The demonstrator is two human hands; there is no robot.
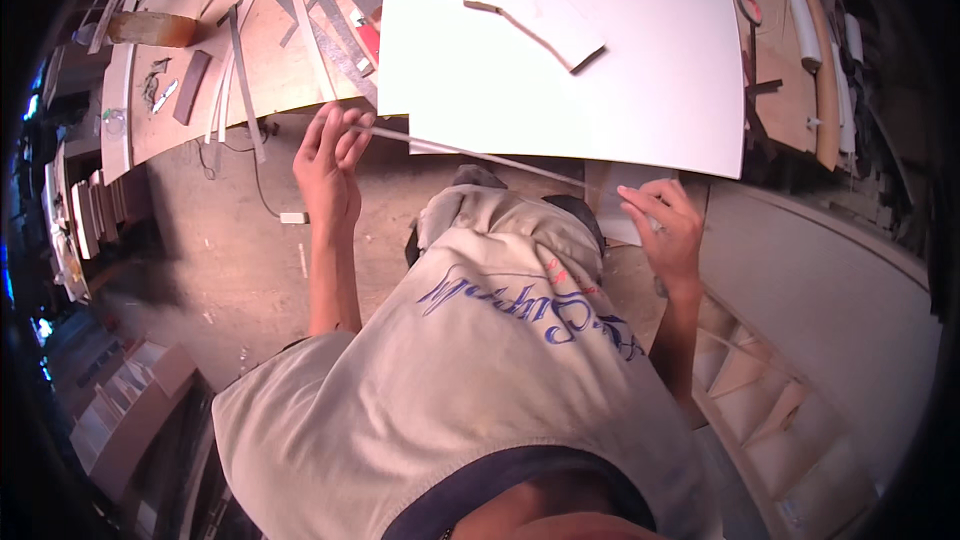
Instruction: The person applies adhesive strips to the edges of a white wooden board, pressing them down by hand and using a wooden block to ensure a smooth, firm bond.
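A thin pale strip (470, 153) stretches between my hands, below the front edge of a white board (570, 120). My left hand (325, 165) grips its left end with bent fingers, near the board's front left corner. My right hand (665, 230) pinches the other end between thumb and fingertips, lower and to the right. On the board lies a smaller white piece (550, 10) with a brown edge.
A wooden worktable (170, 125) holds scattered strips, offcuts and a yellowish block (150, 30) at left. A tape roll (750, 8) and white rolls (805, 30) lie at right. Panels stand along the left side; a cable (262, 195) hangs below the table.
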